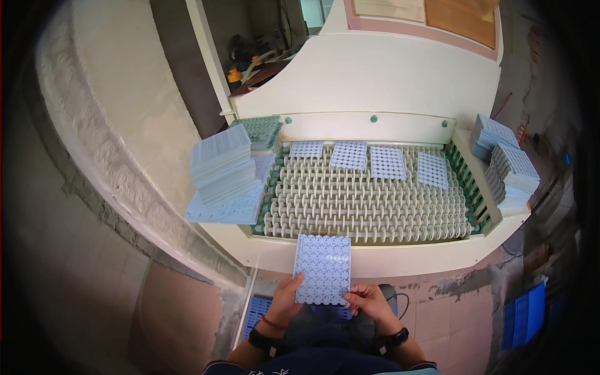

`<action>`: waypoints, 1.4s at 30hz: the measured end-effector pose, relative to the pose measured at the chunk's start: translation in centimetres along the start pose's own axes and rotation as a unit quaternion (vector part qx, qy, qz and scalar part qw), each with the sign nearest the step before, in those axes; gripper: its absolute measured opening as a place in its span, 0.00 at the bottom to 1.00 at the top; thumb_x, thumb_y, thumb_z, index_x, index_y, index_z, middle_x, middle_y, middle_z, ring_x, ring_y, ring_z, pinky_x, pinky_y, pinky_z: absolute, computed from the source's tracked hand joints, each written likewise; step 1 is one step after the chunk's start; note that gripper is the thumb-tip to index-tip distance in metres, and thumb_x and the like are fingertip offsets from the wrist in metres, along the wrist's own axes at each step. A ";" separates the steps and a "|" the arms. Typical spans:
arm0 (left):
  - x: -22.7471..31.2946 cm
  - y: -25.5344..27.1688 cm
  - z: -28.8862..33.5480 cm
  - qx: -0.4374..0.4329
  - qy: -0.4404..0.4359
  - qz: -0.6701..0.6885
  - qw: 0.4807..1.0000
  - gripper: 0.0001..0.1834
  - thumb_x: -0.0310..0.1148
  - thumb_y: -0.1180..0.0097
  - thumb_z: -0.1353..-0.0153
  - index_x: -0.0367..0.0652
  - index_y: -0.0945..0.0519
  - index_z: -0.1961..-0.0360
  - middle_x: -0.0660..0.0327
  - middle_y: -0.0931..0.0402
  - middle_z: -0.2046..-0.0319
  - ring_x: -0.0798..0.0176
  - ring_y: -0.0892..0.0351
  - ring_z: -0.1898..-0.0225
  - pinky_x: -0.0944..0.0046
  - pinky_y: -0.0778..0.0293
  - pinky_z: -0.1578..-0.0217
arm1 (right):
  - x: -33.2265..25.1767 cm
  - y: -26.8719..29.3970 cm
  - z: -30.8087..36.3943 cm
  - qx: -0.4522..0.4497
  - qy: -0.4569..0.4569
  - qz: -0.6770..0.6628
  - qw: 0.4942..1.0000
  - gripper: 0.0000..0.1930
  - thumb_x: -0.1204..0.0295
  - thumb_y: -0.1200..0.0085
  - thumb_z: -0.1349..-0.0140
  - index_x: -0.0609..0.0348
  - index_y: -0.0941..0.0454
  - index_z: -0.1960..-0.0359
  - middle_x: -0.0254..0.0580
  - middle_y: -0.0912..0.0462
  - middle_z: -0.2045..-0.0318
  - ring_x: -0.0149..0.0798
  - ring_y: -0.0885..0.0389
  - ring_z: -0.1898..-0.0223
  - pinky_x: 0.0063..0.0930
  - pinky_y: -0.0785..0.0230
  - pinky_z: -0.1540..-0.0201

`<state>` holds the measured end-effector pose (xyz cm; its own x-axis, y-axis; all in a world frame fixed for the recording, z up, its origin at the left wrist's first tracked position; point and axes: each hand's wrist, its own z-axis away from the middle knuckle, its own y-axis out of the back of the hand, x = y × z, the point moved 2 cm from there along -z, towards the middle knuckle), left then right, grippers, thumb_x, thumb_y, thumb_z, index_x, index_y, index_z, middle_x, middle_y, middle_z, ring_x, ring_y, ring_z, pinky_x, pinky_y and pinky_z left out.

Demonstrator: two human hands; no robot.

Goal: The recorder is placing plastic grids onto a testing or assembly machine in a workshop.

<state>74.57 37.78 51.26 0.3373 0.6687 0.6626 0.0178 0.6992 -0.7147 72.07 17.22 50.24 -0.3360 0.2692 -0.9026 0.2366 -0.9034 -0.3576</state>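
In front of my body I hold a stack of pale circuit board panels [324, 269] with scalloped edges and rows of round shapes. My left hand [286, 301] grips its left side near the lower corner, thumb on top. At the lower right corner, my right hand [370, 301] pinches the edge between thumb and fingers. Just beyond the stack lies a bed of white roller wheels [369, 209]. Toward its far side rest several single panels, among them a panel [349, 155] and another panel [432, 170] further right.
A tall stack of pale sheets [220, 156] stands on the machine's left ledge, with green racks [259, 130] behind it. More panel stacks [514, 167] sit on the right ledge. The machine's white front edge [375, 259] runs before me. A blue bin [524, 317] is on the floor at right.
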 end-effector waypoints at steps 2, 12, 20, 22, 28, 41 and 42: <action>0.1 0.3 0.1 0.009 -0.004 -0.002 1.000 0.16 0.31 0.58 0.38 0.29 0.31 0.54 0.52 0.27 0.58 0.57 0.25 0.58 0.58 0.30 0.55 | 0.2 -0.1 -0.3 -0.002 -0.007 0.003 1.000 0.08 0.70 0.44 0.45 0.63 0.23 0.70 0.35 0.22 0.81 0.22 0.28 0.84 0.13 0.36 0.82; 0.2 0.9 0.1 0.012 -0.001 0.008 1.000 0.16 0.31 0.58 0.38 0.29 0.31 0.54 0.52 0.27 0.58 0.57 0.26 0.57 0.59 0.30 0.55 | 0.1 -0.4 0.0 -0.019 -0.022 0.013 0.999 0.07 0.70 0.45 0.45 0.61 0.23 0.72 0.34 0.21 0.80 0.22 0.27 0.84 0.14 0.36 0.81; 0.7 0.9 -0.3 0.031 -0.028 0.006 0.999 0.16 0.33 0.58 0.38 0.30 0.30 0.55 0.53 0.26 0.60 0.59 0.25 0.59 0.61 0.29 0.57 | -0.1 0.3 0.3 0.036 0.007 0.010 0.999 0.08 0.69 0.47 0.43 0.62 0.23 0.70 0.35 0.21 0.80 0.22 0.28 0.84 0.14 0.36 0.81; 1.4 1.5 -0.4 0.034 -0.025 -0.036 0.998 0.18 0.34 0.59 0.38 0.30 0.31 0.55 0.52 0.25 0.62 0.59 0.23 0.61 0.61 0.27 0.61 | -0.3 0.8 0.2 0.047 0.013 0.009 0.999 0.09 0.69 0.47 0.43 0.63 0.23 0.70 0.35 0.21 0.80 0.22 0.28 0.84 0.14 0.36 0.81; 5.2 -0.4 -4.8 0.026 -0.106 -0.094 0.990 0.15 0.35 0.57 0.38 0.32 0.29 0.58 0.55 0.23 0.70 0.60 0.22 0.74 0.63 0.25 0.81 | -2.3 2.6 -0.9 0.090 0.070 -0.016 0.993 0.09 0.69 0.48 0.42 0.64 0.24 0.72 0.36 0.22 0.82 0.23 0.29 0.86 0.14 0.37 0.85; 7.0 -3.7 -5.8 0.041 -0.462 -0.778 0.424 0.26 0.42 0.44 0.49 0.41 0.30 0.51 0.49 0.33 0.51 0.50 0.39 0.45 0.54 0.41 0.47 | -8.9 3.1 -2.0 0.342 0.176 0.533 0.754 0.12 0.65 0.42 0.49 0.64 0.24 0.72 0.42 0.23 0.79 0.37 0.27 0.84 0.25 0.34 0.81; 6.4 -3.3 -6.0 0.027 -0.439 -0.803 0.402 0.27 0.45 0.46 0.49 0.42 0.30 0.50 0.50 0.33 0.50 0.50 0.39 0.44 0.53 0.42 0.46 | -9.1 2.0 -2.4 0.311 0.305 0.575 0.693 0.13 0.66 0.41 0.51 0.63 0.24 0.70 0.44 0.23 0.73 0.41 0.26 0.76 0.29 0.33 0.74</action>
<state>82.28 38.20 56.53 -0.5318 -0.8408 0.1010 -0.4795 0.3973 0.7825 77.78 13.76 57.19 0.2413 -0.8281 -0.5059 -0.4738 -0.5555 0.6833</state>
